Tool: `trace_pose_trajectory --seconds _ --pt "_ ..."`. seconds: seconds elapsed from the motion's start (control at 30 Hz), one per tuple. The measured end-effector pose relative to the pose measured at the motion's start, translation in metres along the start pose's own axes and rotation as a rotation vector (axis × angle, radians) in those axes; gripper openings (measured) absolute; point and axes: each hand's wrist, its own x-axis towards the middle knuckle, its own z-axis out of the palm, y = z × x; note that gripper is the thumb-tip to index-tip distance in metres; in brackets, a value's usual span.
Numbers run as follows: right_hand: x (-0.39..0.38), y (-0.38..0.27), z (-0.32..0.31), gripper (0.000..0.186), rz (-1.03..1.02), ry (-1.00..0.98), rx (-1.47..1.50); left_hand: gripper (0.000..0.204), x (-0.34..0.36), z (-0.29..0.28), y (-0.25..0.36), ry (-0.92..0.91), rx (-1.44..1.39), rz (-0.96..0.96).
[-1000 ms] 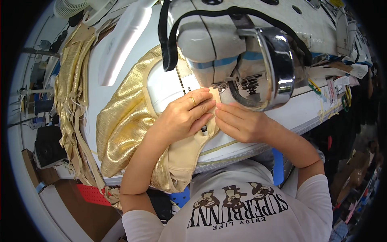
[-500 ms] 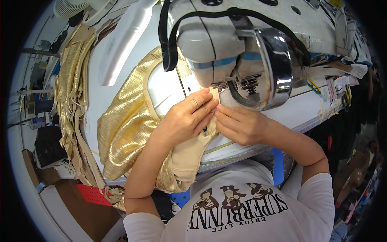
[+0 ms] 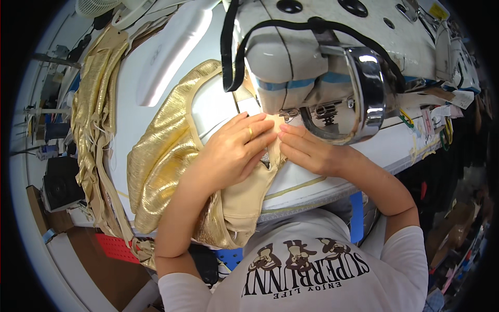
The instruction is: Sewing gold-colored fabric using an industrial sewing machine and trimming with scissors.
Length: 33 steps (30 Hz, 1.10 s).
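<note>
A shiny gold garment point(image 3: 161, 166) with beige edging lies on the white table, its opening to the left of the sewing machine point(image 3: 286, 60). Its beige lining point(image 3: 243, 200) runs from near the table edge up to the presser foot point(image 3: 289, 113). My left hand point(image 3: 231, 148), a ring on one finger, rests flat on the beige fabric just left of the foot, fingers stretched out. Close by on the right, my right hand point(image 3: 314, 152) has thumb and fingers pinched on the fabric edge. The fabric under both hands is partly hidden.
More gold garments point(image 3: 96, 104) are heaped at the left edge of the table. A chrome ring-shaped guard point(image 3: 371, 93) and a black strap point(image 3: 227, 57) hang about the machine head. Scissors with yellow-green handles point(image 3: 448, 130) and scraps lie at the right. A white fan point(image 3: 99, 6) stands far left.
My left fingers have flattened and spread over the fabric, which now lies wider beside the foot. My right hand stays at the fabric edge. The whole view has shifted slightly.
</note>
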Motion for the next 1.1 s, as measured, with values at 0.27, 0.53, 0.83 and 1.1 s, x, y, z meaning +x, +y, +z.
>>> trace_pose_trajectory --seconds 0.27,0.53,0.83,1.1 --pt "-0.001 -0.012 0.000 0.024 -0.057 0.043 -0.083 0.030 -0.016 0.026 0.002 0.136 -0.047 -0.013" --pt "-0.004 -0.011 0.001 0.021 -0.032 0.061 0.000 0.032 -0.015 0.037 0.009 0.196 -0.004 -0.050" --pt "0.007 -0.011 0.004 0.016 -0.085 0.199 -0.110 0.042 -0.004 0.032 0.008 0.130 0.002 -0.046" --pt "0.002 -0.007 -0.004 0.019 -0.076 -0.009 0.023 0.042 -0.009 0.040 0.010 0.164 -0.020 -0.083"
